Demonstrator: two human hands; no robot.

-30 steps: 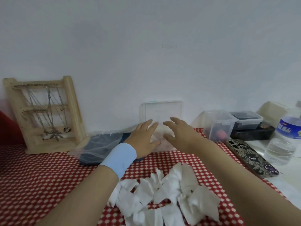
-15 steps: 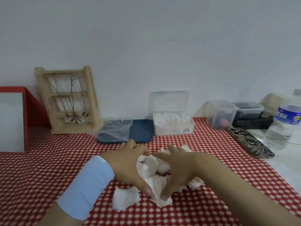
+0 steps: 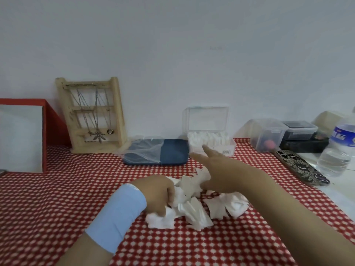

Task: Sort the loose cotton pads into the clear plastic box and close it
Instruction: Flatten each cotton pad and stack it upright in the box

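Cotton pads [image 3: 194,212] gripped by the left hand [image 3: 155,191], right hand [image 3: 221,171] splayed; clear box [image 3: 213,144] shows a barcode [image 3: 226,151].

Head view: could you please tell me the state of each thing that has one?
Box: open, lid upright, partly filled.
Pads: loose, heaped on the cloth.
Left hand: grips some of the heap.
Right hand: open, over the heap.
Tub: lidded.
Bottle: upright, partly full.
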